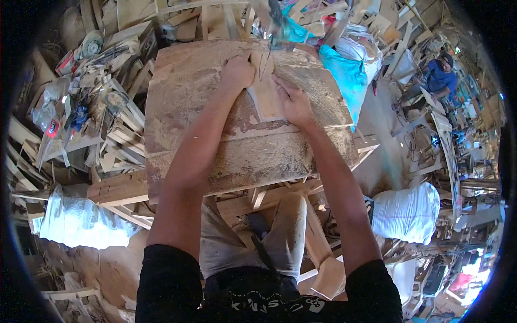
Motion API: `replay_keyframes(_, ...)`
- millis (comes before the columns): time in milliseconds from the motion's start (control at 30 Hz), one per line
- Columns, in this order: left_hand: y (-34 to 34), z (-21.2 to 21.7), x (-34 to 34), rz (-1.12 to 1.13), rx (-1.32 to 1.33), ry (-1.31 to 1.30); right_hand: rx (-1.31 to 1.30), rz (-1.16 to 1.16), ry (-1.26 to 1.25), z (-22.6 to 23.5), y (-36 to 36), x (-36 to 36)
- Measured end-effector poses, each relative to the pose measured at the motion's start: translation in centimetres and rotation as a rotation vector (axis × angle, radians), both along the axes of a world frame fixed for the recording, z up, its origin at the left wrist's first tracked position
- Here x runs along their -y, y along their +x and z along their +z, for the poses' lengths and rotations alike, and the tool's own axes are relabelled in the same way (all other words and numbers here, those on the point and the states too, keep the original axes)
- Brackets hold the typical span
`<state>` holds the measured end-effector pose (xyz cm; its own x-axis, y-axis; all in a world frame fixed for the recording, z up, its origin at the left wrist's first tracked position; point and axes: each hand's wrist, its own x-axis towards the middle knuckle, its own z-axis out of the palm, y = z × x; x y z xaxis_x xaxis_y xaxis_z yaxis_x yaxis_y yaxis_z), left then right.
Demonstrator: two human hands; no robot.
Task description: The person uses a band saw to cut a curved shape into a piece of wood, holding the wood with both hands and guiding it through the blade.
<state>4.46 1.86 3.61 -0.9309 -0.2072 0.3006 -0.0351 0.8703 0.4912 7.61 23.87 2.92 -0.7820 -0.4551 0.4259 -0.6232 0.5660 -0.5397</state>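
A pale wooden board (267, 105) lies flat on a worn, dusty wooden worktable (215, 161). Dark curved pencil-like lines run along its far part. My left hand (238, 74) is closed against the board's far left edge, fingers curled. On the right edge, nearer to me, my right hand (295, 103) grips with bent fingers, the thumb side over the wood. Just beyond the board's far end stands a blurred machine part with a narrow metal guide (273, 42), seemingly a band saw; its blade cannot be made out clearly.
Wood offcuts (126, 134) are heaped at the left, beside a plastic bottle (52, 128). A turquoise sack (344, 75) leans by the table's right side. A white sack (406, 212) stands lower right. Another person (439, 78) sits at the far right.
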Motion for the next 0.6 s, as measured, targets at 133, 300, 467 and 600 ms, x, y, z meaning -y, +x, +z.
replay_keyframes(133, -0.5, -1.2, 0.3, 0.053, -0.033, 0.069, 0.102, 0.0, 0.027, 0.8, 0.4, 0.5)
replay_keyframes(300, -0.1, 0.5, -1.2, 0.039, -0.058, 0.094, -0.016, 0.005, 0.023, 0.3, -0.7, -0.3)
replay_keyframes(467, -2.2, -2.0, 1.2, 0.076, -0.054, -0.003, -0.047, 0.037, 0.042, 0.6, -0.7, 1.2)
replay_keyframes(600, -2.1, -1.4, 0.3, 0.057, -0.051, 0.02, -0.02, 0.0, 0.03, 0.3, -1.3, 0.9)
